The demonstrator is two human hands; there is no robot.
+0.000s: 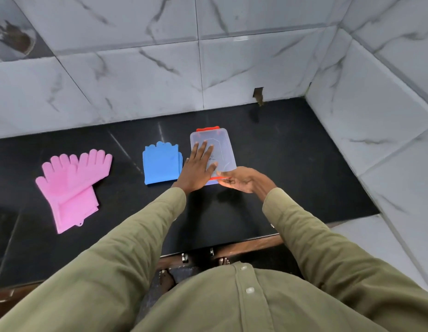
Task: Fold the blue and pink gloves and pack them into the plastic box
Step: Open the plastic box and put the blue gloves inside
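Note:
A clear plastic box [220, 144] with its lid on and orange clips at both ends sits on the black counter. My left hand [198, 166] lies flat on the lid, fingers spread. My right hand [241, 180] is at the box's near end, fingers curled at the near orange clip [220, 178]. The blue gloves [160, 164] lie folded in a flat stack just left of the box. The pink gloves [71, 183] lie unfolded and overlapping at the far left, fingers pointing away.
The black counter [292, 176] ends at white marble-tiled walls behind and on the right. A small dark notch [258, 94] marks the back wall's base. The counter's front edge runs below my arms.

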